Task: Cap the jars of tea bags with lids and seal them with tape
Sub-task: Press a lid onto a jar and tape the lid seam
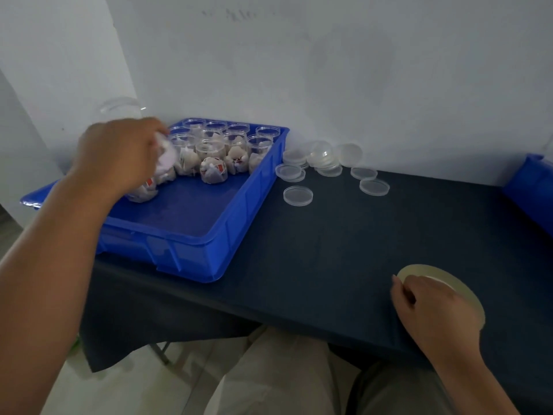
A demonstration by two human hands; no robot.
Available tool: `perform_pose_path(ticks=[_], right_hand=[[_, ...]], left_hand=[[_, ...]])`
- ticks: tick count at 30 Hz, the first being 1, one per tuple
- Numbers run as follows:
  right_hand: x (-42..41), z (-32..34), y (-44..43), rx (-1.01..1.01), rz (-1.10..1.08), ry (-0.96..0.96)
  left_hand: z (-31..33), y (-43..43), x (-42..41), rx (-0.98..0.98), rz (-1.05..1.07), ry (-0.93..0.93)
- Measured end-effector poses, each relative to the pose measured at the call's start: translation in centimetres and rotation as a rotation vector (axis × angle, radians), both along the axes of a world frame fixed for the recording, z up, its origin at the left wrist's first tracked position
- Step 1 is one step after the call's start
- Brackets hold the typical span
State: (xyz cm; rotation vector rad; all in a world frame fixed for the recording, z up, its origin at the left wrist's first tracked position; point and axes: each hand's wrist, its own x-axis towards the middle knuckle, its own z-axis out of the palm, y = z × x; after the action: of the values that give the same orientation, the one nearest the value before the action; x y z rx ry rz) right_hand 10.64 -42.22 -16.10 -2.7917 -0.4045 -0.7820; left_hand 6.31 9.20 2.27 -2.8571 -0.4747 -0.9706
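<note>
Several clear jars of tea bags stand uncapped at the back of a blue tray. My left hand reaches into the tray and grips one jar at the left of the group; the jar is blurred. Several clear lids lie loose on the dark tablecloth to the right of the tray. My right hand rests on a roll of pale tape lying flat near the table's front edge, fingers curled over it.
The table is covered in a dark cloth and stands against a white wall. A second blue bin sits at the right edge. My legs in light trousers show below the front edge.
</note>
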Motion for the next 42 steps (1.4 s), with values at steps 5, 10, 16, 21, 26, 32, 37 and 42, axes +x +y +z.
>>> perform_pose_path(ticks=[5,10,16,21,26,32,37,42], right_hand=[[-0.1,0.1,-0.2,0.069,0.044,-0.075],[-1.1,0.4,2.4,0.278,0.268,0.043],[-0.5,0.2,7.1,0.826,0.557,0.572],[0.3,-0.7,6.9,0.879,0.42,0.422],[0.2,-0.9,6.9,0.834,0.339,0.434],[0.2,-0.7,6.9,0.834,0.321,0.434],[0.3,-0.8,7.1,0.839,0.313,0.422],[0.3,-0.8,7.0,0.809,0.315,0.429]], left_hand=[[2.4,-10.7,0.2,-0.051,-0.471,0.21],[-2.5,-20.6,1.5,-0.009,-0.748,0.446],[-9.1,-27.3,2.8,-0.052,-0.982,0.501],[-11.4,-26.4,4.4,-0.336,-1.077,0.054],[-13.3,-22.7,12.0,-0.605,-0.507,0.208],[-15.8,-20.4,20.4,-0.501,-0.201,0.514],[-18.1,-20.2,22.7,-0.555,-0.122,0.27],[-18.2,-20.5,21.0,-0.824,-0.312,0.05]])
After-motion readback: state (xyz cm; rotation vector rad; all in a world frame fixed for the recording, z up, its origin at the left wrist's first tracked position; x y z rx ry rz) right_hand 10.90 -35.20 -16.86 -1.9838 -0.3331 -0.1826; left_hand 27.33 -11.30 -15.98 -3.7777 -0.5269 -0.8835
